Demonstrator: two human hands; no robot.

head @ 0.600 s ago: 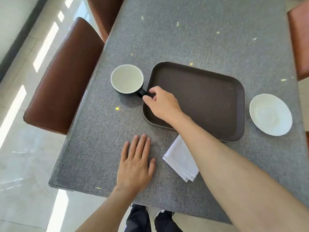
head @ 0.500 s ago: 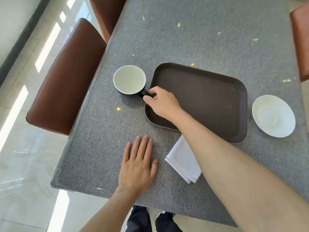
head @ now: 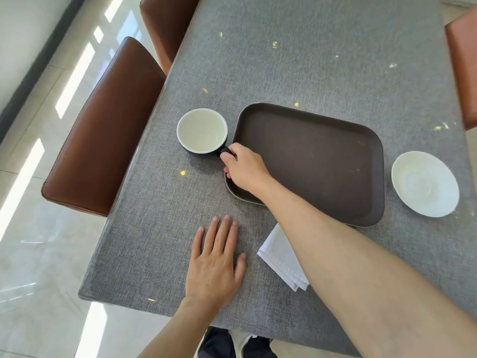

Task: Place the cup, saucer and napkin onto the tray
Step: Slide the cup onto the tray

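Right hand (head: 245,171) has now closed on cup (head: 202,130) handle, left of tray (head: 309,161); lift imminent; left hand (head: 215,262) flat, released

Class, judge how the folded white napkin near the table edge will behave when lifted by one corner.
The napkin looks like thin folded cloth, so it will probably droop and unfold. It seems light, so likely easy to lift. It lies flat, partly under the right forearm, so it shouldn't roll or tip.
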